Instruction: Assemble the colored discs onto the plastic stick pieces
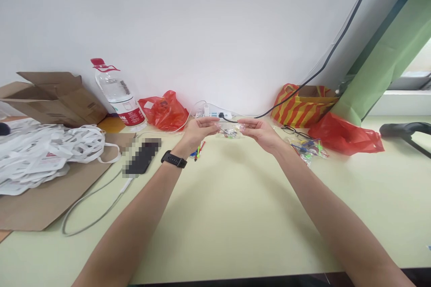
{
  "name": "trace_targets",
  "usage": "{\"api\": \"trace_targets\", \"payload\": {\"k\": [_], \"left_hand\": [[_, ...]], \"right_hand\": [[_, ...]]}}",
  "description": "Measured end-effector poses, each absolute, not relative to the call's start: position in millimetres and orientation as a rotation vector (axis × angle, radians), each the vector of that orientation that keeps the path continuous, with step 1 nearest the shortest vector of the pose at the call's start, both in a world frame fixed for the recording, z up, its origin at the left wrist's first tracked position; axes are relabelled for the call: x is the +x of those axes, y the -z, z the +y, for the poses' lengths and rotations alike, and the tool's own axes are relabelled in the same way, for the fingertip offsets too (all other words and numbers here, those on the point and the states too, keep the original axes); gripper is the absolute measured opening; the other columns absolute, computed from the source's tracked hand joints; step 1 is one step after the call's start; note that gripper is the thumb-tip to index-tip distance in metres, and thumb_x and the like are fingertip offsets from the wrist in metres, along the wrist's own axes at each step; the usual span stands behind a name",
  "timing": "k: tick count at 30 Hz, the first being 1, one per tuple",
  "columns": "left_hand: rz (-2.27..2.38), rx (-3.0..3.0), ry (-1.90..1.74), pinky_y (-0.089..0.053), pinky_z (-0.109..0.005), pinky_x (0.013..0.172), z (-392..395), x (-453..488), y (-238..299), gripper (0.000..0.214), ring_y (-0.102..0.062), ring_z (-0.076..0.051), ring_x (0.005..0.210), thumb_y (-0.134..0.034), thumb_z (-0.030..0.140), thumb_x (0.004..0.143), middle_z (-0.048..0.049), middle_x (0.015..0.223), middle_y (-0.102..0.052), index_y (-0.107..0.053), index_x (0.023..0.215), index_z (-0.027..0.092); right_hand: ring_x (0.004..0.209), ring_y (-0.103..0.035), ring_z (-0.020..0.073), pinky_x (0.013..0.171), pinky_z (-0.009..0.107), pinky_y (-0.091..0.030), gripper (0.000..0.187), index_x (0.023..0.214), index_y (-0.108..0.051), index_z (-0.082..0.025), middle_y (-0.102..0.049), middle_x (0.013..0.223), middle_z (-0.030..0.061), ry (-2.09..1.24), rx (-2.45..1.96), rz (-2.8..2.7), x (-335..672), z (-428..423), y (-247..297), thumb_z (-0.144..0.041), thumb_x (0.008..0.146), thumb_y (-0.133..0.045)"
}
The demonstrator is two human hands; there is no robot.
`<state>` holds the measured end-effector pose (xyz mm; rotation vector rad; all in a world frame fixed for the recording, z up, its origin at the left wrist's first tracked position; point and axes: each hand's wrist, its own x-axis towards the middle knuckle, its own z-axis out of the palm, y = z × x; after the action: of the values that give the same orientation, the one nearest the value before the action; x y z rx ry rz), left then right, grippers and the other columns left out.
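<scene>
1. Two hands meet near the centre of the frame; the left hand (199, 133) and the right hand (261, 132) pinch a small clear packet (230, 133) between thumbs and fingers, one at each side; its contents are too small to make out.
2. One black watch (173, 159) circles the left wrist; a few small coloured pieces (198, 151) lie on the pale table (229, 224) just beside that wrist.
3. Behind the packet, at the foot of the wall (215, 31), sits a white power strip (213, 114) with a black cable (323, 63) running to the upper right.
4. Right of centre, near the right wrist, lie glasses (299, 132) and clear packets of coloured bits (311, 148); beyond them are a red-and-yellow striped bag (296, 110) and a red plastic bag (346, 136).
5. Left of centre is a partly blurred phone (143, 158) with a pale cable; behind it stand a crumpled red bag (164, 112) and a red-capped bottle (124, 103).
6. Far left, a heap of white straps (50, 152) rests on flat cardboard (63, 193); an open cardboard box (67, 103) stands behind; a green curtain (387, 63) hangs at the upper right.
</scene>
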<state>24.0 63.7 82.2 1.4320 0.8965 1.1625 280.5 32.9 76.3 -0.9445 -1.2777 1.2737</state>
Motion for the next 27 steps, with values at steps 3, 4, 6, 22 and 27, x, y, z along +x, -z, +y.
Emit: {"api": "trace_targets", "payload": {"k": [3, 4, 6, 22, 27], "left_hand": [[0.905, 1.514, -1.220, -0.061, -0.039, 0.094, 61.6, 26.4, -85.5, 0.047, -0.076, -0.022, 0.090, -0.094, 0.043, 0.071, -0.0100, 0.097, -0.081, -0.083, 0.108, 0.016], [0.913, 1.536, -1.225, -0.061, -0.039, 0.094, 60.5, 27.0, -86.7, 0.046, -0.076, -0.023, 0.092, -0.094, 0.043, 0.071, -0.0107, 0.098, -0.081, -0.084, 0.107, 0.016], [0.920, 1.580, -1.216, -0.060, -0.038, 0.093, 58.2, 27.7, -89.3, 0.048, -0.076, -0.024, 0.095, -0.095, 0.043, 0.069, -0.0113, 0.101, -0.081, -0.083, 0.108, 0.016], [1.098, 1.914, -1.123, -0.056, -0.034, 0.078, 57.3, 20.6, -98.1, 0.034, -0.074, -0.025, 0.087, -0.085, 0.051, 0.078, -0.0095, 0.090, -0.081, -0.082, 0.089, 0.018], [0.927, 1.762, -1.094, -0.059, -0.036, 0.087, 57.1, 23.8, -95.3, 0.037, -0.075, -0.023, 0.093, -0.082, 0.054, 0.083, -0.0093, 0.095, -0.080, -0.075, 0.090, 0.018]], "right_hand": [[0.090, -0.069, 0.0171, 0.096, 0.035, -0.054, 0.051, 0.109, -0.082, -0.020, -0.077, 0.094, 0.0036, -1.190, -0.935, -1.304, 279.7, 35.3, -76.1, -0.036, 0.062, -0.095], [0.091, -0.069, 0.0176, 0.095, 0.036, -0.054, 0.050, 0.108, -0.082, -0.020, -0.077, 0.096, 0.0043, -1.150, -0.943, -1.320, 279.5, 35.6, -76.7, -0.038, 0.063, -0.095], [0.092, -0.068, 0.0182, 0.093, 0.036, -0.056, 0.048, 0.108, -0.082, -0.020, -0.078, 0.100, 0.0055, -1.077, -0.967, -1.343, 279.1, 34.8, -79.0, -0.043, 0.067, -0.092], [0.077, -0.064, 0.0204, 0.074, 0.036, -0.052, 0.039, 0.095, -0.080, -0.016, -0.074, 0.085, 0.0069, -0.812, -1.162, -1.539, 277.2, 25.2, -92.2, -0.048, 0.073, -0.086], [0.095, -0.067, 0.0218, 0.088, 0.036, -0.052, 0.034, 0.091, -0.075, -0.020, -0.077, 0.104, 0.0080, -0.739, -1.140, -1.578, 280.2, 24.8, -93.6, -0.052, 0.082, -0.078]]}}
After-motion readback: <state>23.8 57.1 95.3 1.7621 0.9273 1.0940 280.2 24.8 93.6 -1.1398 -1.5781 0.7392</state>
